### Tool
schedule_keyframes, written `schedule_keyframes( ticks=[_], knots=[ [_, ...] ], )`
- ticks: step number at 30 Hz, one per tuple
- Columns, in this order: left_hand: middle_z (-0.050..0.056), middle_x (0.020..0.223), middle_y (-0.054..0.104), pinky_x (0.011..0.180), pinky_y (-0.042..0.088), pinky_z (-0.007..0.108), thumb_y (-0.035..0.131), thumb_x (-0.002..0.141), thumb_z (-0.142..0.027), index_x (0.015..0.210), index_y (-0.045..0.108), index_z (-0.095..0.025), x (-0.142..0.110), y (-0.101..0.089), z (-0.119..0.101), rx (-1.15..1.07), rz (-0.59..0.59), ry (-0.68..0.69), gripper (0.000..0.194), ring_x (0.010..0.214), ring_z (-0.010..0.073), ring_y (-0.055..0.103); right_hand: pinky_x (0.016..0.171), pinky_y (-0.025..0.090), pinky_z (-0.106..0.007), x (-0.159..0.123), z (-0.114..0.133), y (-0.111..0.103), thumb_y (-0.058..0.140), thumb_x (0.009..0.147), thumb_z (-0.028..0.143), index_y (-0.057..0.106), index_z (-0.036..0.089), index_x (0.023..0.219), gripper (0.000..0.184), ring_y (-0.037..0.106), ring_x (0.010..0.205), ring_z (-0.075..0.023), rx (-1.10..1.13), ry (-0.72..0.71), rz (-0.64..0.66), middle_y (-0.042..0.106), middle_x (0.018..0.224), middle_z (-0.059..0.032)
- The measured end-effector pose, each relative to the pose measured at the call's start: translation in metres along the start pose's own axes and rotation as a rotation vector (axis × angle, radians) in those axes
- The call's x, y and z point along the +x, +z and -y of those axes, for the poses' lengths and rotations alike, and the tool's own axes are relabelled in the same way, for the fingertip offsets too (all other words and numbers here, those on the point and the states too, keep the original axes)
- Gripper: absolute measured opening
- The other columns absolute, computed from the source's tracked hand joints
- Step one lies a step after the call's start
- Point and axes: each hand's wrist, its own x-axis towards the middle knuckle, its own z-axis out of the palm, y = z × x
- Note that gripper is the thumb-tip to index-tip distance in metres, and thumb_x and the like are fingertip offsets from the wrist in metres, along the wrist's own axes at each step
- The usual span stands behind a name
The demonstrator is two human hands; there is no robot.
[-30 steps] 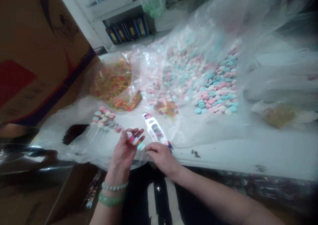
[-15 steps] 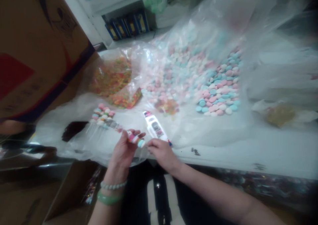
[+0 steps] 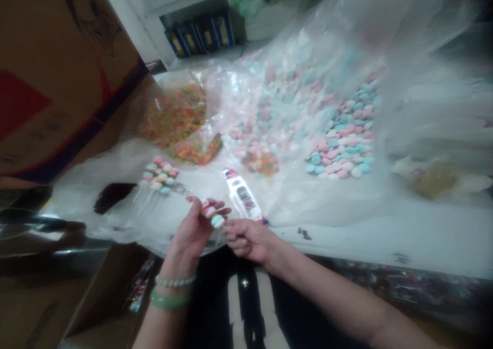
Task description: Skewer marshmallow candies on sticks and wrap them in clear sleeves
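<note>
Pastel candies (image 3: 211, 214) (round), left hand (image 3: 191, 231), right hand (image 3: 248, 238)

The candy stack (image 3: 210, 214) is a short row of round pastel discs, pink, white and teal, pinched and tilted in the left hand (image 3: 190, 231). A teal disc at its near end sits just beside the fingertips (image 3: 228, 224) of the right hand (image 3: 248, 240). A clear strip runs from the stack toward a cluster of matching candies (image 3: 159, 177), which lies to the far left on plastic sheeting.
</note>
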Motion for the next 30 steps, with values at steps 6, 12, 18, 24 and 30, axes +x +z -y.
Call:
schedule_keyframes(
  ticks=[6,12,18,24,30],
  knots=[
    [0.012,0.095,0.071,0.077,0.058,0.038,0.050,0.088,-0.006,0.094,0.066,-0.012,0.006,-0.012,-0.013,-0.083,-0.185,0.075,0.018,0.087,0.0241,0.071,0.034,0.010,-0.013,-0.001,0.004,-0.003,0.061,0.073,0.007,0.057,0.011,0.081,0.009,0.025,0.035,0.0003,-0.088,-0.010,-0.099,0.048,0.053,0.0068],
    [0.013,0.089,0.071,0.067,0.060,0.034,0.049,0.089,-0.006,0.091,0.066,-0.009,0.007,-0.012,-0.013,-0.052,-0.173,0.121,0.017,0.082,0.0241,0.071,0.034,0.010,-0.012,-0.001,0.007,-0.006,0.059,0.074,0.006,0.054,0.013,0.077,0.009,0.023,0.034,0.0009,-0.016,0.015,-0.108,0.046,0.052,0.0080],
    [0.013,0.085,0.072,0.068,0.060,0.033,0.054,0.089,-0.011,0.088,0.067,-0.008,0.005,-0.013,-0.016,0.044,-0.160,0.168,0.013,0.078,0.0232,0.072,0.035,0.009,-0.012,-0.002,0.010,-0.008,0.060,0.074,0.007,0.052,0.014,0.076,0.011,0.023,0.035,0.0010,-0.015,0.032,-0.140,0.047,0.053,0.0078],
    [0.010,0.084,0.072,0.069,0.059,0.031,0.070,0.080,-0.021,0.088,0.069,-0.011,0.003,-0.009,-0.008,0.054,-0.074,0.223,0.013,0.084,0.0251,0.072,0.037,0.009,-0.014,-0.001,0.002,-0.002,0.067,0.068,0.012,0.055,0.015,0.076,0.014,0.023,0.036,0.0002,-0.140,-0.095,-0.265,0.046,0.051,0.0087],
    [0.010,0.078,0.071,0.071,0.059,0.036,0.067,0.083,-0.026,0.085,0.068,-0.010,0.002,-0.010,-0.009,0.079,-0.124,0.159,0.016,0.079,0.0268,0.072,0.044,0.025,-0.020,-0.004,-0.006,0.010,0.062,0.067,0.018,0.062,0.017,0.070,0.003,0.036,0.045,-0.0056,-0.618,-0.396,-0.501,0.049,0.051,0.0064]
  ],
)
